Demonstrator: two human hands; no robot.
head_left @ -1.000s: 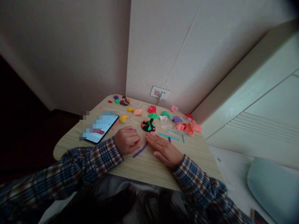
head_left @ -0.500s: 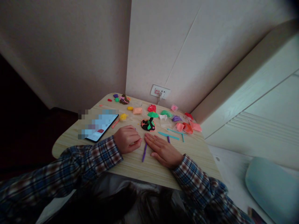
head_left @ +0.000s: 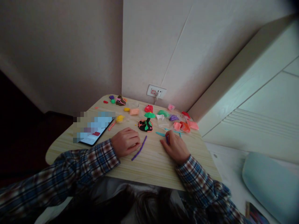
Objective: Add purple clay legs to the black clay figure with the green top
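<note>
My left hand (head_left: 126, 142) rests on the table with its fingers curled in; whatever they hold, if anything, is hidden. Just right of it lies a thin purple clay roll (head_left: 139, 148), apart from both hands. My right hand (head_left: 177, 148) is closed with its fingertips around a short purple clay piece (head_left: 167, 139), mostly covered by the fingers. Under and beyond that hand are blue modelling tools (head_left: 160, 134). Past the roll stands a clay model (head_left: 145, 125) with a black base, a dark stem, green leaves and a green top.
A phone (head_left: 96, 130) with a lit screen lies at left. Along the back are a brown clay figure (head_left: 121, 100), a yellow lump (head_left: 120, 119), a peach block (head_left: 134, 111) and several bagged clays (head_left: 173, 118). A wall socket (head_left: 156, 91) with a plug is behind the table (head_left: 149, 169).
My right hand has lifted off the purple roll, moved right and closed on the short purple piece. The roll now lies fully exposed, slightly shifted and curved. My left hand stays curled.
</note>
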